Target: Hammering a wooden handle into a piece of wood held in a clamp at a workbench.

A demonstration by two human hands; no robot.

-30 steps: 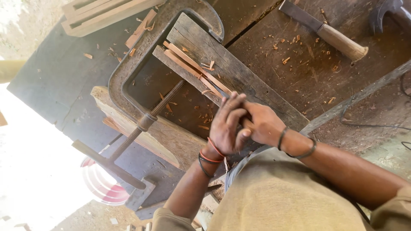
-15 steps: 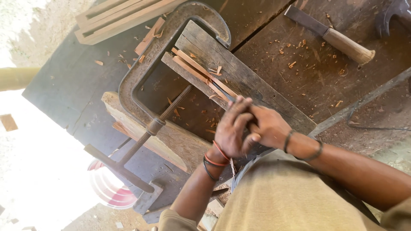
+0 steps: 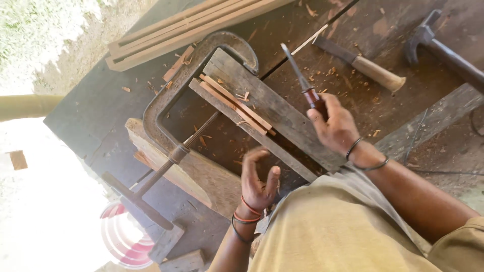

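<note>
The right hand [image 3: 337, 126] grips a chisel [image 3: 303, 80] raised above the clamped plank [image 3: 282, 113]; the left hand [image 3: 258, 181] hovers spread wide, empty, near the plank's front edge, beside the C-clamp [image 3: 174, 95].

The chisel [image 3: 305, 85] has a narrow grey metal blade and a reddish-brown wooden handle. It is lifted clear of the counter, tilted, its tip pointing up and to the far left, with the handle end hidden in the right hand [image 3: 337, 127]. It hangs right of the clamped grey plank [image 3: 282, 118], apart from it.
</note>
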